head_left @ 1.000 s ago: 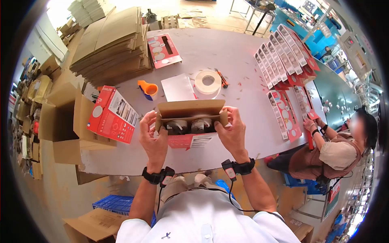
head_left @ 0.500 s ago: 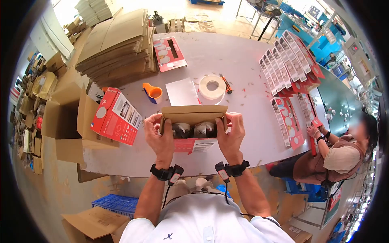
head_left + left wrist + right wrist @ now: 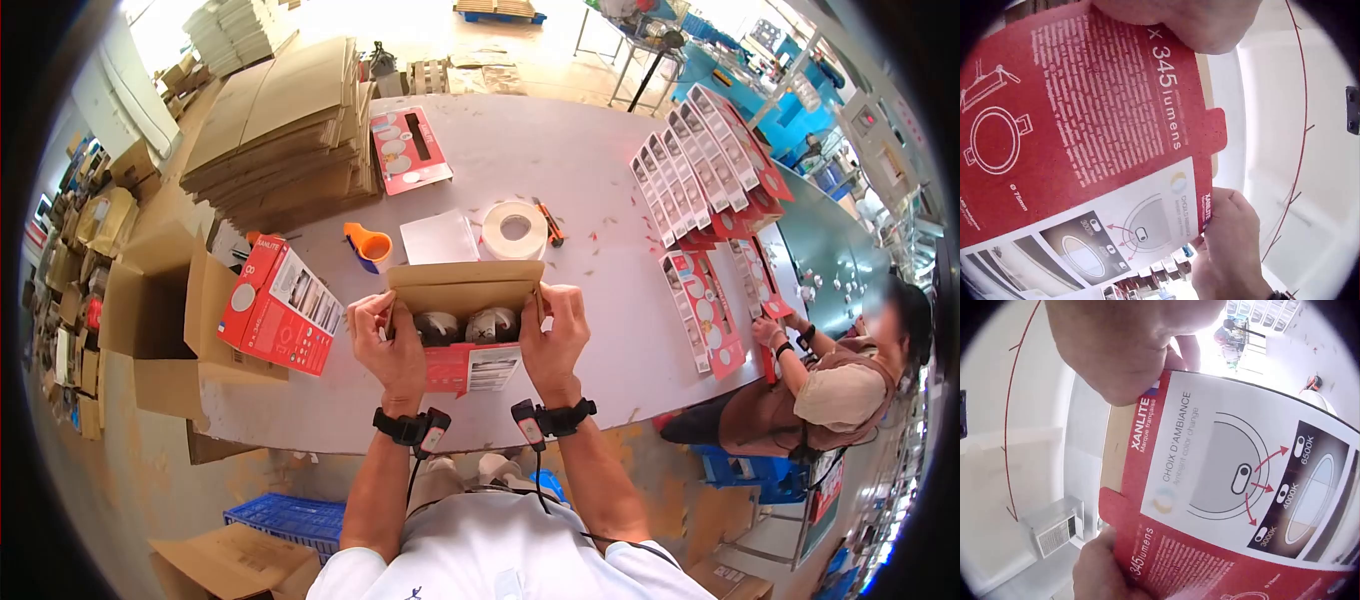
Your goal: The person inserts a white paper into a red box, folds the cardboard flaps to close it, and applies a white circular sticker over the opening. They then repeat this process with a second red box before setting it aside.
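An open red printed carton (image 3: 450,368) is held upright between both hands over the near side of the table. Two dark round objects (image 3: 492,325) with pale wrapping show inside it, below a raised brown cardboard flap (image 3: 465,285). The left hand (image 3: 392,350) grips the carton's left top edge, thumb on the inner side. At the opposite end, the right hand (image 3: 553,345) pinches the right edge the same way. Lamp drawings and the words "345 lumens" cover the carton's printed face (image 3: 1094,112) in the left wrist view; "XANLITE" appears on the white panel (image 3: 1210,462) in the right wrist view.
To the left, a closed red carton (image 3: 285,310) leans by an open brown box (image 3: 150,300). Flat cardboard (image 3: 280,140) is stacked behind. Tape roll (image 3: 514,232), orange dispenser (image 3: 368,245) and cutter (image 3: 549,222) lie beyond the hands. Another person (image 3: 820,370) works at right beside printed sleeves (image 3: 700,160).
Both hands have drawn slightly closer together, and the carton's side flaps spread less than a second ago. The head view has shifted a little. Both hands keep hold of the carton.
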`<state>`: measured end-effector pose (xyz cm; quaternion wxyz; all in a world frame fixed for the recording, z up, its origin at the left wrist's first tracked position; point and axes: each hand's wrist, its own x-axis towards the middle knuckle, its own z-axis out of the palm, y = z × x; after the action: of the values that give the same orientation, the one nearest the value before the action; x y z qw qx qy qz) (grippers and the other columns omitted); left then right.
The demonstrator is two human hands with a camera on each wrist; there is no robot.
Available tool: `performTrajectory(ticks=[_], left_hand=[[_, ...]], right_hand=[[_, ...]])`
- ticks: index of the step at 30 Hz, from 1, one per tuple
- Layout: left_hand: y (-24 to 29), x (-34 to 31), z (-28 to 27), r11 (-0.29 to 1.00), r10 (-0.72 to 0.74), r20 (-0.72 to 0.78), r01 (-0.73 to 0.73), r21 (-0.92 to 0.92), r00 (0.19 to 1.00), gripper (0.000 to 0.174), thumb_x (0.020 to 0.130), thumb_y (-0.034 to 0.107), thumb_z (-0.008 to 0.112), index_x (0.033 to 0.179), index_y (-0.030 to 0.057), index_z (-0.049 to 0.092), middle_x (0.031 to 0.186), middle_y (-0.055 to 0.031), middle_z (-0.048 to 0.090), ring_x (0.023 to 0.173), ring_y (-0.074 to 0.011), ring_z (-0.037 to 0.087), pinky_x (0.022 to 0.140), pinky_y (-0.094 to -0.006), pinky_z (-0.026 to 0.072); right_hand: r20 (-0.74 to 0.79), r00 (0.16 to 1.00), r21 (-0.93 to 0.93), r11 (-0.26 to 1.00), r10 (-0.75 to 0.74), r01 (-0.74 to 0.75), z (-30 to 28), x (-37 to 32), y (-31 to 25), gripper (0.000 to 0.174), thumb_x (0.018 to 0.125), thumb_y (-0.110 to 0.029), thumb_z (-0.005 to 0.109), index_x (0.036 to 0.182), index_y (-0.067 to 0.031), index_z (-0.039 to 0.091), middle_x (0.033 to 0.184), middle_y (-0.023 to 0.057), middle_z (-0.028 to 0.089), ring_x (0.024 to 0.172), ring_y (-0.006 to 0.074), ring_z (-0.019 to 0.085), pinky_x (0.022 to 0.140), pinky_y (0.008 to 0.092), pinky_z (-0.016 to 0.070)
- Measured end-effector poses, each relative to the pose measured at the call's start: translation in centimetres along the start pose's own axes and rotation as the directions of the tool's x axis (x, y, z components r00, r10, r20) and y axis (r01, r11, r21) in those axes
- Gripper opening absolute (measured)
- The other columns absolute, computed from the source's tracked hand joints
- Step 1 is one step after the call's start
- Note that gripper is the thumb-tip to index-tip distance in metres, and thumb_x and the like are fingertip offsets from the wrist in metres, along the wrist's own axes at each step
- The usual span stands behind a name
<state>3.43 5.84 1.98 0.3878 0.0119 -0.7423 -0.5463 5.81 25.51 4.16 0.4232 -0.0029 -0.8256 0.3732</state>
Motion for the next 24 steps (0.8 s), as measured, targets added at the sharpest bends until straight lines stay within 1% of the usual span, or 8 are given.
performTrajectory(ticks=[2,5,8,10,14,17,20,24], left_hand=[[-0.4,0.0,0.1,0.994,-0.019,0.016,0.021,-0.107,1.000,0.011,0.096,0.000,0.072,0.105,0.0023,0.068,0.105,-0.0050,0.063,0.089,-0.0117,0.059,0.076,-0.0260,0.0502],[-0.5,-0.1,-0.2,0.942,-0.137,0.063,0.150,-0.300,0.989,0.013,0.096,-0.002,0.071,0.108,0.0027,0.068,0.108,-0.0031,0.060,0.092,-0.0102,0.058,0.077,-0.0255,0.0497],[-1.0,-0.4,-0.7,0.922,-0.090,0.079,0.114,-0.371,0.993,0.016,0.096,-0.004,0.071,0.110,0.0029,0.067,0.110,-0.0023,0.057,0.093,-0.0092,0.057,0.077,-0.0256,0.0495],[-1.2,-0.4,-0.9,0.918,-0.076,0.083,0.102,-0.383,0.994,0.017,0.096,-0.005,0.071,0.111,0.0028,0.067,0.111,-0.0027,0.057,0.092,-0.0092,0.057,0.077,-0.0259,0.0497],[-0.7,-0.1,-0.6,0.946,-0.075,0.078,0.096,-0.310,0.994,0.016,0.095,-0.004,0.072,0.109,0.0029,0.067,0.109,-0.0034,0.059,0.091,-0.0114,0.057,0.076,-0.0270,0.0491],[-0.6,0.5,-1.0,0.988,0.150,0.099,-0.152,0.019,0.984,0.015,0.093,-0.003,0.073,0.105,0.0035,0.067,0.106,-0.0044,0.062,0.090,-0.0144,0.058,0.073,-0.0284,0.0483],[-1.4,0.3,-0.4,0.994,0.077,0.060,-0.071,-0.084,0.995,0.014,0.092,-0.002,0.073,0.103,0.0041,0.067,0.103,-0.0050,0.064,0.089,-0.0167,0.059,0.071,-0.0296,0.0476],[-1.5,0.7,-0.2,0.983,-0.011,0.108,0.030,-0.182,0.994,0.014,0.093,-0.004,0.073,0.103,0.0041,0.067,0.106,-0.0041,0.063,0.089,-0.0133,0.058,0.071,-0.0275,0.0472]], right_hand=[[0.006,1.000,0.003,1.000,-0.028,0.028,0.0,0.0,0.2,0.018,0.087,0.004,0.074,0.100,-0.0046,0.066,0.091,0.0071,0.063,0.071,0.0204,0.062,0.064,0.0336,0.0535],[0.022,0.997,0.053,0.996,-0.070,0.069,-0.2,-0.1,0.6,0.021,0.085,0.008,0.074,0.101,-0.0036,0.066,0.091,0.0073,0.063,0.073,0.0203,0.063,0.067,0.0336,0.0539],[0.034,0.996,0.132,0.988,-0.081,0.076,-0.2,0.3,0.7,0.023,0.084,0.010,0.075,0.101,-0.0020,0.066,0.092,0.0083,0.063,0.077,0.0209,0.063,0.069,0.0337,0.0543],[0.045,0.997,0.169,0.984,-0.070,0.062,-0.2,0.3,0.8,0.026,0.082,0.011,0.074,0.102,-0.0022,0.065,0.096,0.0093,0.064,0.081,0.0231,0.065,0.071,0.0337,0.0557],[0.038,0.994,0.236,0.966,0.104,-0.110,0.9,0.2,0.5,0.026,0.085,0.010,0.073,0.107,-0.0020,0.066,0.101,0.0107,0.064,0.087,0.0238,0.065,0.075,0.0337,0.0565],[0.023,0.992,0.211,0.969,0.127,-0.129,1.2,0.5,0.0,0.026,0.087,0.010,0.072,0.109,-0.0019,0.067,0.102,0.0115,0.064,0.089,0.0244,0.065,0.079,0.0342,0.0565],[-0.021,0.997,0.176,0.982,0.079,-0.074,1.3,0.3,0.1,0.023,0.089,0.010,0.071,0.109,-0.0016,0.068,0.101,0.0117,0.063,0.088,0.0248,0.064,0.079,0.0347,0.0553],[-0.055,0.998,0.169,0.986,0.023,-0.014,1.4,0.5,0.4,0.019,0.088,0.008,0.073,0.104,-0.0017,0.069,0.100,0.0118,0.065,0.087,0.0251,0.064,0.078,0.0356,0.0533]])
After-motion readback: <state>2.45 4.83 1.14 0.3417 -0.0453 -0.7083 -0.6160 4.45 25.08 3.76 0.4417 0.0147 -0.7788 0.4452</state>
